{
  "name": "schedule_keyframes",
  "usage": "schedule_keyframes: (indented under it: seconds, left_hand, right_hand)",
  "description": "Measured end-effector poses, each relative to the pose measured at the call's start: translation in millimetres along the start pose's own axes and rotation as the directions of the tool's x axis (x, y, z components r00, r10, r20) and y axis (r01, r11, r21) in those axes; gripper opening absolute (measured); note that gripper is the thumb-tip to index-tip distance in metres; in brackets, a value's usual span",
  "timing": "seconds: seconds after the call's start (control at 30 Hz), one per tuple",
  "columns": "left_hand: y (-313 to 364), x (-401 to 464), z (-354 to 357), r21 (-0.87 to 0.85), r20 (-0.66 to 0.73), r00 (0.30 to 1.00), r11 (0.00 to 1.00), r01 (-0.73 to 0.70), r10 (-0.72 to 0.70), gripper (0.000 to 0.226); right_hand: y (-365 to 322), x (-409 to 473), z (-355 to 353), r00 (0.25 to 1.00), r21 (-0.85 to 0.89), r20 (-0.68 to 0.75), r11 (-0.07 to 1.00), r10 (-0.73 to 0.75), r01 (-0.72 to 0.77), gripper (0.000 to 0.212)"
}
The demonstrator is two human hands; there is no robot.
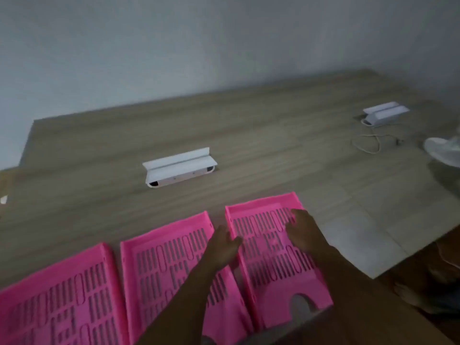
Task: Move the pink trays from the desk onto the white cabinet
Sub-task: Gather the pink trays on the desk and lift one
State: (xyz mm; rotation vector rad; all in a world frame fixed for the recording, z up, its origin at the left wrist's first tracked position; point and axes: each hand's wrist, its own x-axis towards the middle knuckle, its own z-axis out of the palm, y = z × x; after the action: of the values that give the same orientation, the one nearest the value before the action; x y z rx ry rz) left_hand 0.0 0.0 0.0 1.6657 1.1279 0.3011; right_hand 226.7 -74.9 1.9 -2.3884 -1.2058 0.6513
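Three pink slotted trays lie side by side along the near edge of the wooden desk (249, 130): a left tray (62, 295), a middle tray (159, 265) and a right tray (268, 260). My left hand (224, 247) is on the right tray's left wall, thumb hooked over the rim into the tray. From the right, my right hand (303, 232) reaches over the opposite wall with its fingers inside the tray. The tray rests flat on the desk. The white cabinet is out of view.
A white flip-up cable box (179, 168) stands in the desk's middle, and a second one (384, 113) sits at the far right with a loose white cable (368, 143). A pale rounded object (445, 153) shows at the right edge. Tiled floor (373, 232) lies beyond the desk's right side.
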Motion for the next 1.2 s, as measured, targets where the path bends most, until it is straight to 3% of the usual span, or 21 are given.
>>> schedule_keyframes:
  seconds: [0.1,0.2,0.23,0.3,0.47,0.57,0.7,0.87,1.0,1.2]
  left_hand:
    - [0,7,26,-0.101,-0.083,0.996,0.995,0.005,-0.014,0.022]
    - [-6,5,56,-0.213,-0.056,0.979,0.961,0.178,-0.194,0.038]
    - [-7,4,64,-0.22,-0.034,0.967,0.946,0.239,-0.252,0.054]
    - [-7,0,78,-0.222,0.001,0.949,0.925,0.307,-0.315,0.073]
    - [-2,1,103,-0.234,-0.019,0.919,0.895,0.378,-0.394,0.095]
    - [4,7,112,-0.202,-0.04,0.931,0.916,0.348,-0.362,0.105]
    - [19,8,112,-0.283,-0.087,0.963,0.933,0.222,-0.255,0.106]
    - [34,0,69,-0.318,-0.256,0.956,0.947,0.054,-0.14,0.1]
    - [17,-34,5,-0.281,-0.346,0.929,0.959,0.033,-0.133,0.09]
    - [-41,-118,-71,-0.201,-0.459,0.87,0.975,0.095,-0.179,0.09]
  right_hand:
    - [37,-1,0,0.993,0.087,-0.038,0.99,0.114,-0.111,0.036]
    - [65,-8,6,0.972,0.165,-0.018,0.96,0.233,-0.227,0.047]
    - [74,-8,9,0.967,0.164,-0.005,0.954,0.254,-0.25,0.048]
    - [90,-8,13,0.961,0.156,0.019,0.949,0.275,-0.274,0.044]
    - [116,0,10,0.953,0.131,-0.004,0.945,0.304,-0.301,0.028]
    - [125,4,-1,0.958,0.175,-0.004,0.944,0.286,-0.281,0.026]
    - [119,14,-22,0.971,0.178,-0.057,0.959,0.234,-0.221,0.021]
    - [66,25,-40,0.979,0.241,-0.015,0.951,0.204,-0.194,0.017]
    - [12,0,-20,0.989,0.299,0.009,0.944,0.145,-0.141,0.02]
    - [-59,-64,52,0.984,0.437,0.181,0.896,0.003,-0.083,0.018]
